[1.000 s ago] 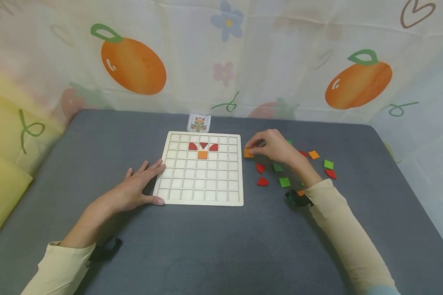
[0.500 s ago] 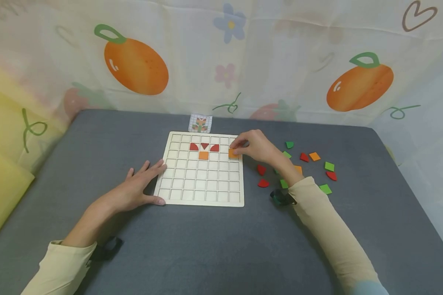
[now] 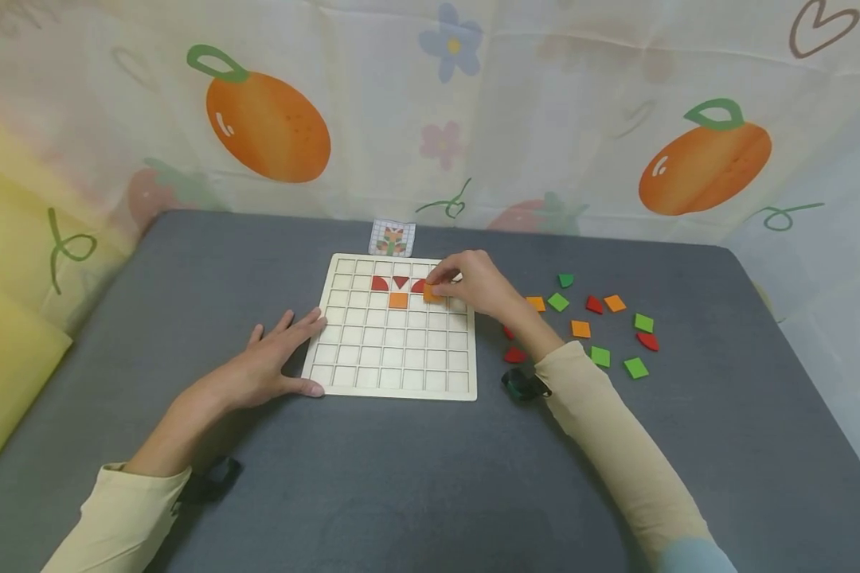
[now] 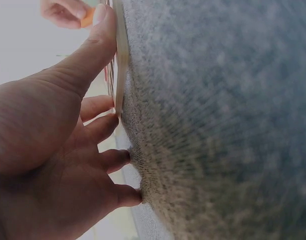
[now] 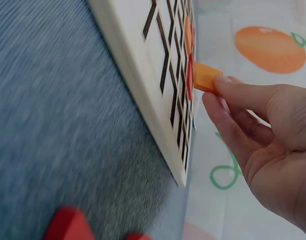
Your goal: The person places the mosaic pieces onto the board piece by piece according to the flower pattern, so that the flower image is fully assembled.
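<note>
My right hand (image 3: 476, 282) pinches an orange square tile (image 5: 206, 77) between thumb and fingertips. The tile is just above the right part of a pale wooden grid board (image 3: 366, 355), beside a red quarter-round tile (image 3: 418, 286). In the board's upper cells lie another red quarter-round tile (image 3: 380, 283), a red triangle (image 3: 400, 282) and an orange square (image 3: 398, 301) below the triangle. My left hand (image 3: 258, 370) rests at the board's left side with fingers spread. In the left wrist view, its thumb and nearest fingers touch the board's edge, while other fingertips rest on the table.
A small printed pattern card (image 3: 392, 238) lies behind the board. Several loose tiles are scattered to the right, among them a green square (image 3: 635, 368), an orange square (image 3: 580, 329) and a red piece (image 3: 648, 341). My right forearm crosses near them. A patterned curtain (image 3: 373, 119) hangs behind the table.
My right hand has carried the orange square tile leftward from the table right of the board to over the grid. The left hand stays at the board's left edge.
</note>
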Motion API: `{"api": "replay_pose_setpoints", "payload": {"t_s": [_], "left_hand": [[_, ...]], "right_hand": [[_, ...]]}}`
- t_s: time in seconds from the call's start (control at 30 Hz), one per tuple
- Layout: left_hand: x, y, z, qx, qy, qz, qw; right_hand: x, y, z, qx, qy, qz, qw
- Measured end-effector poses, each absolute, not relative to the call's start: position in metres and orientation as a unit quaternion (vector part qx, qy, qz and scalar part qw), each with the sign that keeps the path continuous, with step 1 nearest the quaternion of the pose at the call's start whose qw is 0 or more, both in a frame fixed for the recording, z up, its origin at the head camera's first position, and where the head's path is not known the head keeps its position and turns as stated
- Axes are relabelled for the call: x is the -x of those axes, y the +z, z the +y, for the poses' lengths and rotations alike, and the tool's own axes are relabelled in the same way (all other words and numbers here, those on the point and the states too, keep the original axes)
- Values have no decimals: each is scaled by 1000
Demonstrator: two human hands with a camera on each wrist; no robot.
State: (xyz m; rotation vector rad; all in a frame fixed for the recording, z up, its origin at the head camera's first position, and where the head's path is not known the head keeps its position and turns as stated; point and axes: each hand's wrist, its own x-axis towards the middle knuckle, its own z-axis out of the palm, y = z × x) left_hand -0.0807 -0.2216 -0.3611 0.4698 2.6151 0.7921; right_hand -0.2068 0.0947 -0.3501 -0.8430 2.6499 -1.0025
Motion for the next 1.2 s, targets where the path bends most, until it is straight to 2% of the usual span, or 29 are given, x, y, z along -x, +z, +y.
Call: {"api": "replay_pose_setpoints", "payload": {"t_s": [0.37,1.2], "left_hand": [[81,-361,-222,-170,282,926,183],[80,-360,-222,-166,281,928,181]], "right_hand": [[205,-355,79,305,-335,886,102],[203,-360,73,291,-332,891,105]]}}
